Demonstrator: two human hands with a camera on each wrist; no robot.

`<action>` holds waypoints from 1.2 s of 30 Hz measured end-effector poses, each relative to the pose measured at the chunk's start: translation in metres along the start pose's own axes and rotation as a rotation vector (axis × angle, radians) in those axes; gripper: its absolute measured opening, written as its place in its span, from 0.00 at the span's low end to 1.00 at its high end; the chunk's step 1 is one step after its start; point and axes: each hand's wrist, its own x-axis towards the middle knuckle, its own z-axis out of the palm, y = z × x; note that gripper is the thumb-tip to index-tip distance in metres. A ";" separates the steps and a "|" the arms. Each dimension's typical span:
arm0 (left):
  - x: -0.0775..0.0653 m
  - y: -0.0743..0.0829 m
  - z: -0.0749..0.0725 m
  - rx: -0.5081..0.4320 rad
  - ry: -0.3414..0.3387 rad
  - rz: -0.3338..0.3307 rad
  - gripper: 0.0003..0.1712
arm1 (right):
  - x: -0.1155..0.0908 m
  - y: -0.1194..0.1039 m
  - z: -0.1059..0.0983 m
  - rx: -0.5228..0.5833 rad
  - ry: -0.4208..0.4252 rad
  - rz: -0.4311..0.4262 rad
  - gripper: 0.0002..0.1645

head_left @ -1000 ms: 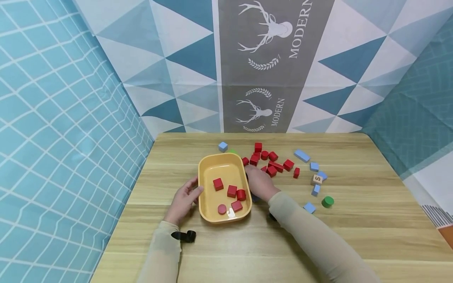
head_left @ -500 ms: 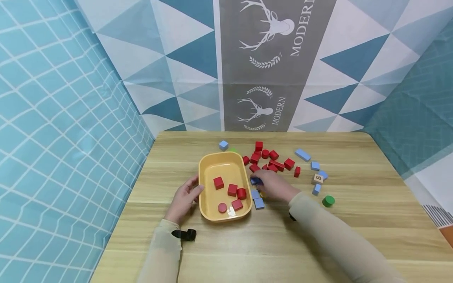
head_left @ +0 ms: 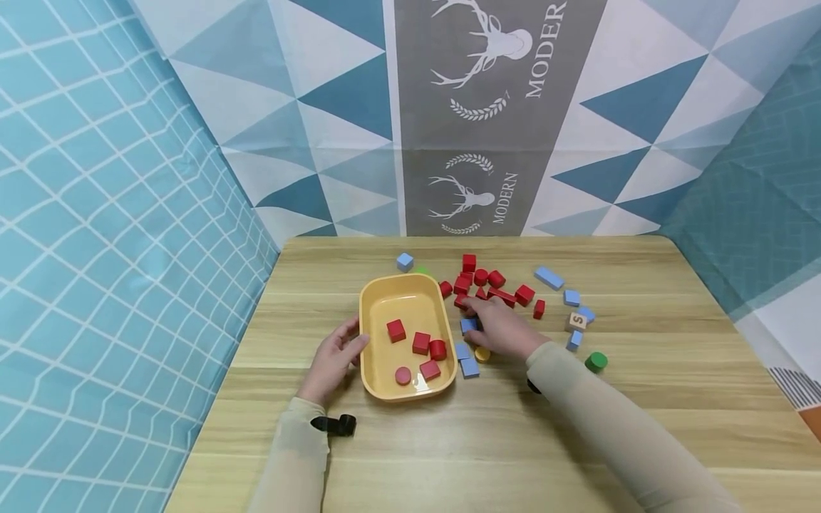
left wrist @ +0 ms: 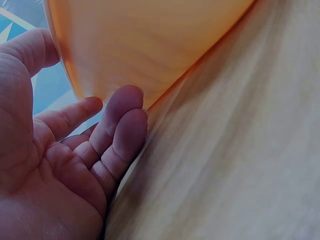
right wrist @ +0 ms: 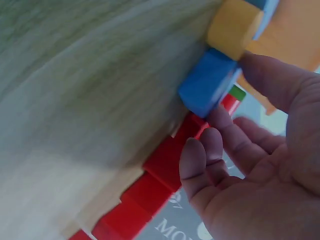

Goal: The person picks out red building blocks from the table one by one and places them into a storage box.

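My left hand rests against the left side of the yellow tray, its fingers touching the outer wall and the thumb near the rim. Several red blocks lie in the tray. On the table right of the tray, my right hand reaches over loose blocks with fingers spread and relaxed. Its fingertips are at a red block, which they partly cover. A blue block stands between thumb and index finger, seemingly not gripped. Beside the thumb is a yellow round block.
Several red blocks cluster behind the right hand. Further right lie blue blocks, a wooden letter cube and a green cylinder. Two blue blocks sit beside the tray. Another blue block is behind it.
My right hand has moved right, away from the tray's side, uncovering blue blocks and the yellow round block. Its fingers have since spread towards the red blocks. The left hand and tray stay put.
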 end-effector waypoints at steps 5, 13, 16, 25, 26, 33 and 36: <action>0.005 -0.011 -0.003 -0.002 -0.002 0.001 0.31 | 0.014 -0.002 0.003 0.035 0.018 0.081 0.51; 0.011 -0.032 -0.005 -0.028 0.024 -0.013 0.32 | 0.032 -0.005 0.002 -0.088 0.026 0.166 0.33; 0.010 -0.032 -0.004 -0.026 0.032 -0.004 0.32 | 0.034 -0.005 0.003 -0.143 0.027 0.192 0.23; 0.010 -0.029 -0.005 0.003 0.028 0.002 0.32 | 0.022 -0.029 -0.008 -0.188 0.199 0.172 0.23; 0.010 -0.029 -0.006 0.006 0.027 0.008 0.32 | 0.019 -0.039 -0.013 -0.165 0.247 0.142 0.26; 0.011 -0.029 -0.005 -0.006 0.040 0.025 0.31 | 0.005 -0.111 -0.008 -0.156 0.226 -0.278 0.24; 0.010 -0.031 -0.003 -0.018 0.028 0.009 0.30 | 0.004 -0.119 0.019 -0.241 0.127 -0.338 0.19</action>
